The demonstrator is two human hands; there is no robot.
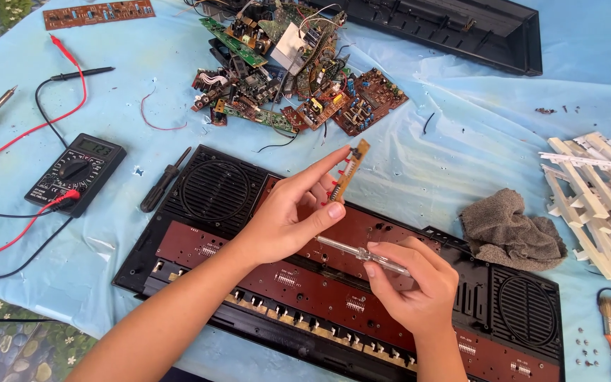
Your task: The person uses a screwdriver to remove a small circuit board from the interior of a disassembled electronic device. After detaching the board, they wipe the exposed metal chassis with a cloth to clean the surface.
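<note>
My left hand (288, 216) pinches a narrow tan strip of circuit board with red parts (348, 170) between thumb and fingers, holding it tilted upward above the opened black keyboard casing with its brown boards (199, 244). My right hand (415, 279) is closed around a clear-handled screwdriver (362, 253), its metal shaft pointing left toward my left thumb. Both hover over the casing's middle, near the front edge of the light blue plastic-covered table (461, 134). A grey rag (507, 226) lies just right.
</note>
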